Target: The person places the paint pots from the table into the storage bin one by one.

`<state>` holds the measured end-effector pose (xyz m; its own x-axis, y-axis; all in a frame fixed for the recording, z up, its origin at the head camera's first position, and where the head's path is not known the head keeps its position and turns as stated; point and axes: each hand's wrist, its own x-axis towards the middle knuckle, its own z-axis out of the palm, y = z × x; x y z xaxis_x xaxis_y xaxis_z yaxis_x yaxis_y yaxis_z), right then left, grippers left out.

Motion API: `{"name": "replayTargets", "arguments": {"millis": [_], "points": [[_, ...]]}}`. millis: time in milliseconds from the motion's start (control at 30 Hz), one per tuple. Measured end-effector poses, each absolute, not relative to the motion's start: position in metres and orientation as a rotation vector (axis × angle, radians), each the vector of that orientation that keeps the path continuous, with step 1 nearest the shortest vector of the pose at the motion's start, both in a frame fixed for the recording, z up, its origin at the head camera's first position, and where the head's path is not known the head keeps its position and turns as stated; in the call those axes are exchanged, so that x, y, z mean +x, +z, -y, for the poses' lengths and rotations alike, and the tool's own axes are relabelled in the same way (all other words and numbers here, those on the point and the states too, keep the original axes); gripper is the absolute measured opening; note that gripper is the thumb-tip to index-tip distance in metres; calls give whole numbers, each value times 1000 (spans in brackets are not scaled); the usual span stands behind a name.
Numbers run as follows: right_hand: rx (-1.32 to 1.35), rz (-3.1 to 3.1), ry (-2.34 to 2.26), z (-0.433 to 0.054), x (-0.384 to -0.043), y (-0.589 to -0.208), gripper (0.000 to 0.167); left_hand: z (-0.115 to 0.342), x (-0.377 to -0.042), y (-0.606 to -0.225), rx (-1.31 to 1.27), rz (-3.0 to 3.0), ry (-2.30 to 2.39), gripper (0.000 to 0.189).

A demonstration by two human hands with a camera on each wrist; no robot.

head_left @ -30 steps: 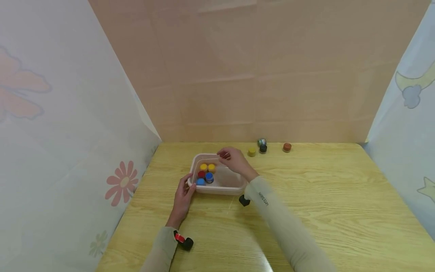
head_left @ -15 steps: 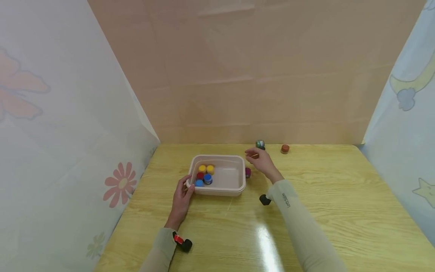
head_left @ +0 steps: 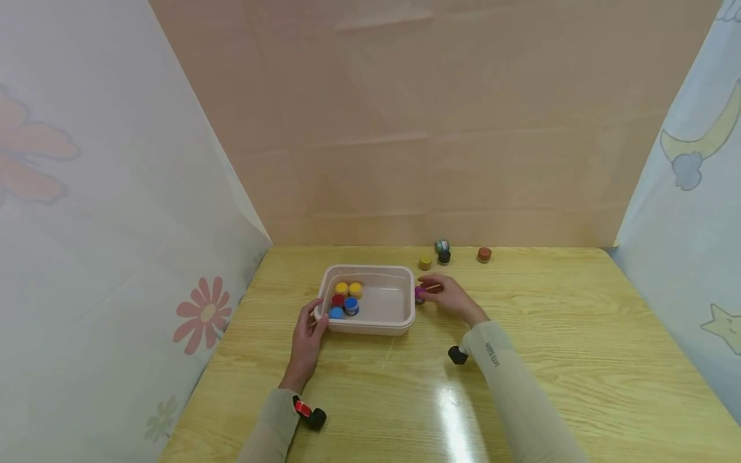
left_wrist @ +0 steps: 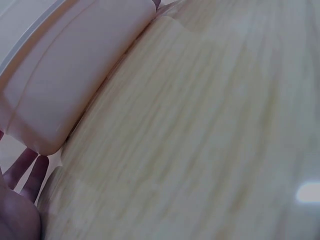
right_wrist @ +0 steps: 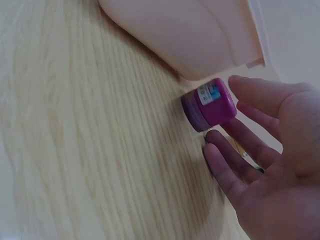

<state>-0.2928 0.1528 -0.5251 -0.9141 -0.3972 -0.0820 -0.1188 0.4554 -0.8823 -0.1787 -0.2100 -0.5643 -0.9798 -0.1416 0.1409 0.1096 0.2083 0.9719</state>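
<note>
A pale pink plastic container (head_left: 386,305) stands on the table, with several small paint jars with yellow, red and blue lids grouped at its left end. My left hand (head_left: 305,344) grips its near left corner, thumb at the front rim and fingers along the left side. In the left wrist view, fingertips meet the container's bottom corner. Just right of the container is a purple-lidded paint jar (right_wrist: 212,105). My right hand (head_left: 453,301) is around it, thumb and fingers spread on either side of the lid. The thumb tip is right at the lid's edge.
Behind my right hand are a yellow jar (head_left: 425,263), a black jar (head_left: 444,257) and a green jar (head_left: 442,245) lying on its side. An orange-red jar (head_left: 484,254) stands farther right. A brown wall (head_left: 370,161) closes the back of the wooden table (head_left: 550,334).
My right hand has moved from over the container to the right, then down and nearer to the purple-lidded jar. My left hand stays at the container's corner.
</note>
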Motion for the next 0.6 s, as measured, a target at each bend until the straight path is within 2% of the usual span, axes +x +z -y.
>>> {"name": "replayTargets", "arguments": {"millis": [233, 600], "points": [[-519, -2451, -1424, -143, -292, -526, 46, 211, -178, -566, 33, 2281, -1872, 44], [-419, -2512, -1386, -142, -291, -530, 40, 210, -177, -562, 45, 2281, -1908, 47]]}}
